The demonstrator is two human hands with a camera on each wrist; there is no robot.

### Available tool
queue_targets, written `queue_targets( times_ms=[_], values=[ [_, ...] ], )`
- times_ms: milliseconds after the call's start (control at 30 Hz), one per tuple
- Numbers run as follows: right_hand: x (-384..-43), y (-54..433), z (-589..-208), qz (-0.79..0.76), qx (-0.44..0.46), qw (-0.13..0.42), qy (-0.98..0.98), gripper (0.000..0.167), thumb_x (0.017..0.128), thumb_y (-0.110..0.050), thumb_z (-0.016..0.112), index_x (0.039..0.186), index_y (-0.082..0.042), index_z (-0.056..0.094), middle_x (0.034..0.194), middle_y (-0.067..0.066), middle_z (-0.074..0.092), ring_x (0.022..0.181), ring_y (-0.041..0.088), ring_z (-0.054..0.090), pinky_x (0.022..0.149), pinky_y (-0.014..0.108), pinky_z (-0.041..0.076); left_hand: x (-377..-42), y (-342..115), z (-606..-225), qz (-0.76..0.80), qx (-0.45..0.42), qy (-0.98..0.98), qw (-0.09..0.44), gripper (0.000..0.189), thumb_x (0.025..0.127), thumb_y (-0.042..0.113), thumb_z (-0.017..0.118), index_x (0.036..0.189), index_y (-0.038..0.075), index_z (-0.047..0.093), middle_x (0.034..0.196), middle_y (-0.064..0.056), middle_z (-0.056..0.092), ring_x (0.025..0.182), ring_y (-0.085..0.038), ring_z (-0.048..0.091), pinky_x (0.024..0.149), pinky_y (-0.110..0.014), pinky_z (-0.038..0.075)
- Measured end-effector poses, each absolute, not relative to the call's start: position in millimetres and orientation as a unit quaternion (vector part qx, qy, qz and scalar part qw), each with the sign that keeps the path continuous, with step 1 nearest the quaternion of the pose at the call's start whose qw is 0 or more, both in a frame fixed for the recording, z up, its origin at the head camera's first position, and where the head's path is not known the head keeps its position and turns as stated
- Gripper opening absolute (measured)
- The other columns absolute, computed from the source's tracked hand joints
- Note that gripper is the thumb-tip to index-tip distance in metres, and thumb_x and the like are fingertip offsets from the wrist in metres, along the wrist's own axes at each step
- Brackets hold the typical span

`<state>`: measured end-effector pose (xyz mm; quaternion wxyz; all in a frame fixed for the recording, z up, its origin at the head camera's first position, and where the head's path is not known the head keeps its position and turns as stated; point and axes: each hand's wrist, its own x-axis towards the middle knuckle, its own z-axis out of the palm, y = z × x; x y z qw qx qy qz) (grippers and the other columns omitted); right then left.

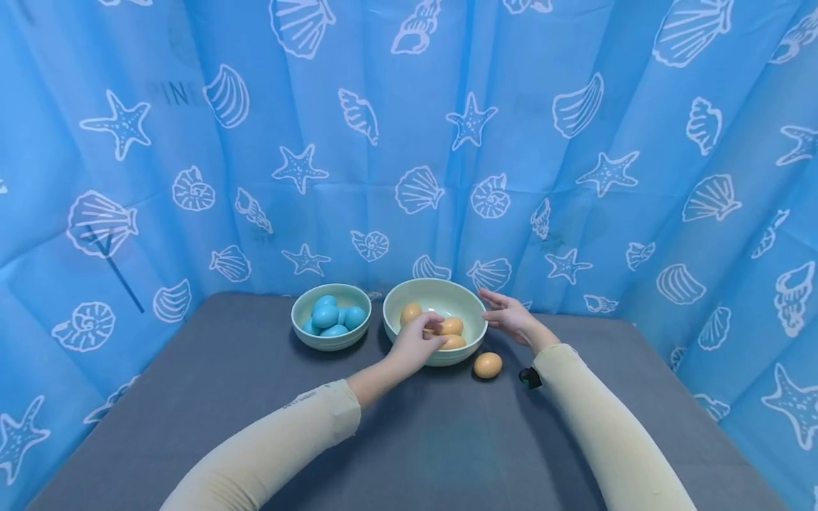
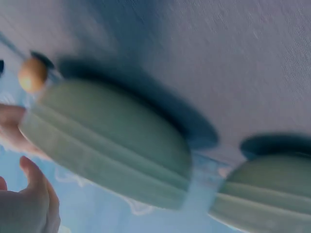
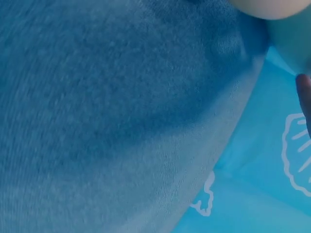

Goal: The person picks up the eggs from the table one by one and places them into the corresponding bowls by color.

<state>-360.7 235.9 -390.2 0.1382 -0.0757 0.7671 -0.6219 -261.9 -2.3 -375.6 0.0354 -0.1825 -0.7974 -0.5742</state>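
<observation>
My left hand [image 1: 417,348] reaches over the large pale green bowl [image 1: 432,287], fingers arched above the brown eggs [image 1: 451,326] inside. In the left wrist view, the thumb and fingers of this left hand [image 2: 29,206] stand apart, with no egg visible between them. My right hand [image 1: 514,319] is at the bowl's right rim, fingers extended and apparently touching it. Just one fingertip of it [image 3: 304,94] shows in the right wrist view, beside the bowl wall [image 3: 291,41]. One brown egg [image 1: 488,365] lies on the table in front of the bowl's right side.
A smaller green bowl [image 1: 331,342] with several blue eggs [image 1: 325,316] stands left of the large one. A small black object [image 1: 530,377] is by the right wrist. Grey cloth covers the table [image 1: 460,440]; a blue seashell-patterned curtain [image 1: 409,142] hangs behind.
</observation>
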Motion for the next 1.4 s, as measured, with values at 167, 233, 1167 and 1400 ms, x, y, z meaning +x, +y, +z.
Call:
queue_targets(
  times_ms=[167, 233, 1167, 1400],
  values=[
    [-361.2, 237.1, -393.7, -0.637, -0.077, 0.14, 0.755, 0.064, 0.1, 0.005, 0.043, 0.155, -0.001, 0.01, 0.16, 0.017, 0.008, 0.144, 0.036, 0.019, 0.113, 0.046, 0.032, -247.7, 12.6, -387.1, -0.556, -0.215, -0.803, -0.009, 0.032, 0.091, 0.001, 0.065, 0.121, -0.008, 0.058, 0.114, -0.022, 0.063, 0.094, -0.031, 0.064, 0.077, -0.031, 0.056],
    [-361.0, 238.1, -393.4, -0.637, -0.075, 0.143, 0.753, 0.063, 0.1, 0.005, 0.043, 0.155, -0.001, 0.011, 0.16, 0.017, 0.009, 0.144, 0.035, 0.019, 0.112, 0.045, 0.033, -244.8, 19.0, -392.3, -0.546, -0.224, -0.807, -0.027, 0.034, 0.091, 0.001, 0.066, 0.123, -0.008, 0.058, 0.118, -0.022, 0.063, 0.098, -0.033, 0.064, 0.079, -0.032, 0.056],
    [-366.5, 241.6, -382.6, -0.624, -0.072, 0.18, 0.757, 0.063, 0.101, 0.003, 0.044, 0.155, -0.003, 0.012, 0.161, 0.016, 0.008, 0.143, 0.037, 0.022, 0.108, 0.042, 0.041, -251.1, 108.4, -433.4, -0.303, -0.067, -0.951, 0.011, 0.068, 0.086, 0.028, 0.076, 0.145, 0.017, 0.046, 0.124, -0.006, 0.064, 0.108, -0.023, 0.062, 0.085, -0.038, 0.053],
    [-366.9, 239.2, -383.3, -0.628, -0.073, 0.182, 0.753, 0.064, 0.1, 0.004, 0.045, 0.155, -0.002, 0.013, 0.161, 0.015, 0.01, 0.142, 0.037, 0.023, 0.108, 0.047, 0.039, -256.0, 107.6, -428.9, -0.266, -0.054, -0.962, 0.014, 0.053, 0.087, 0.031, 0.074, 0.136, 0.019, 0.058, 0.115, 0.0, 0.069, 0.099, -0.017, 0.066, 0.077, -0.034, 0.055]
  ],
)
